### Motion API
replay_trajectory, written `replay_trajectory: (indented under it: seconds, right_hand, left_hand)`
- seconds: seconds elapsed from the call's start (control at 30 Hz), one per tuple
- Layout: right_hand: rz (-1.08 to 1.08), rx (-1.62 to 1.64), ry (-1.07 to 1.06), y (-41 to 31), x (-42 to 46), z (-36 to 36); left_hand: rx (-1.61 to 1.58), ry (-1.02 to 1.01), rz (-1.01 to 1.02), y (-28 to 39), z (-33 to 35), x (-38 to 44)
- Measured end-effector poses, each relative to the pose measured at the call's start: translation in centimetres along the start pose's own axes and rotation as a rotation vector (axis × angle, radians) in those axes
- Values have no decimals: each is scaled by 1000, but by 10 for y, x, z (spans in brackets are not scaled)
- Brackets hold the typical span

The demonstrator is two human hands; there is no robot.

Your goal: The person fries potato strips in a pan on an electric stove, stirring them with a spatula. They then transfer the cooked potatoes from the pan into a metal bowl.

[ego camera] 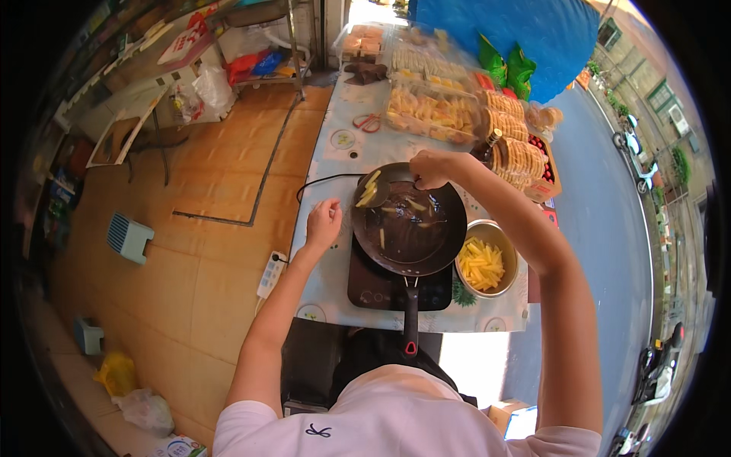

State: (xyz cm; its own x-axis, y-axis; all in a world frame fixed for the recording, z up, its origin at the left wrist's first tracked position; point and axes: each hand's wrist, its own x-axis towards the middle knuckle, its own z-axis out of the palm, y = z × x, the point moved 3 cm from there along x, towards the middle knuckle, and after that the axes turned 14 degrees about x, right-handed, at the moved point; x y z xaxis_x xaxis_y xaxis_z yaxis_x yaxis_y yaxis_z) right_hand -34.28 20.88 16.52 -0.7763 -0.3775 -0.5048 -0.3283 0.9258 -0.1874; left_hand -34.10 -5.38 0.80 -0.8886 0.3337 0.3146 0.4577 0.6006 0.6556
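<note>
A dark frying pan with liquid in it sits on a black induction cooker, its handle toward me. Several cut potato sticks lie in the liquid. My right hand is closed over the pan's far side, on a dark utensil that looks like a ladle or turner; more sticks rest on it at the pan's left. Its handle is mostly hidden by the hand. To the left of the pan, my left hand is raised with fingers curled, apparently holding nothing. A steel bowl of yellow sticks stands right of the pan.
Red-handled scissors lie beyond the pan near clear plastic food boxes. A bottle and bagged round biscuits stand at the back right. A power strip is at the table's left edge; a small stool stands on the floor.
</note>
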Motion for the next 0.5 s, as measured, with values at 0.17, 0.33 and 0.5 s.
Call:
replay_trajectory:
  seconds: [0.17,0.33,0.5]
  right_hand:
    - [11,-20,-52,5,17,-6]
    - [45,-25,-43,-13,11,-19]
    - [128,6,-41,-38,4,-38]
  left_hand:
    - [88,-117,107,6,41,84]
    - [239,-284,100,26,74,129]
    - [380,-411,96,34,96,147]
